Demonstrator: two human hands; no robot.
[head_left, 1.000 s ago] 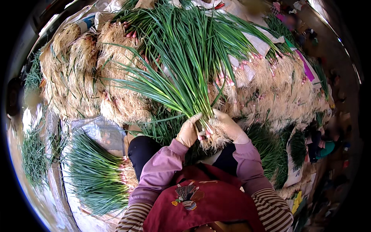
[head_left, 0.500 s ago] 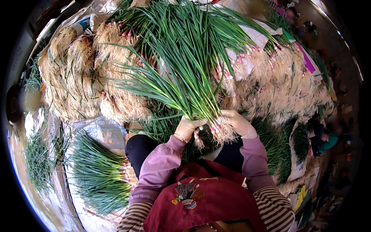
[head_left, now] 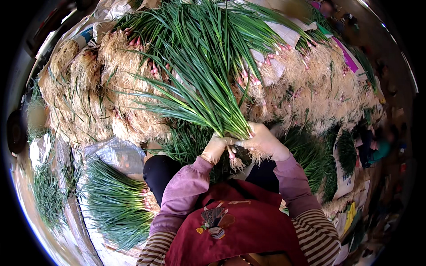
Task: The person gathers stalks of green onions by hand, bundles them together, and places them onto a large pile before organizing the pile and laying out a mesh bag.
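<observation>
A bunch of green garlic (head_left: 224,106), with long leaves, pinkish bulbs and pale stringy roots, is held in front of my body with its leaves fanning away over the pile. My left hand (head_left: 214,149), in a pale glove, is closed round the left side of the stalks just above the bulbs. On the right side, my gloved right hand (head_left: 267,142) wraps round the same bunch and hides most of its bulbs. The thumbs nearly meet across the stalks. One bulb and some roots (head_left: 236,164) hang below the hands.
Ahead lies a large heap of green garlic with its roots (head_left: 137,106) facing me. A neat stack of green garlic (head_left: 117,201) rests on a pale sheet at my left, beside clear plastic (head_left: 120,153). More leaves (head_left: 304,155) lie at my right. Another person (head_left: 377,148) is at the far right.
My right hand has shifted slightly left and closed round the bulb end, which now covers bulbs that showed before. My left hand keeps its grip.
</observation>
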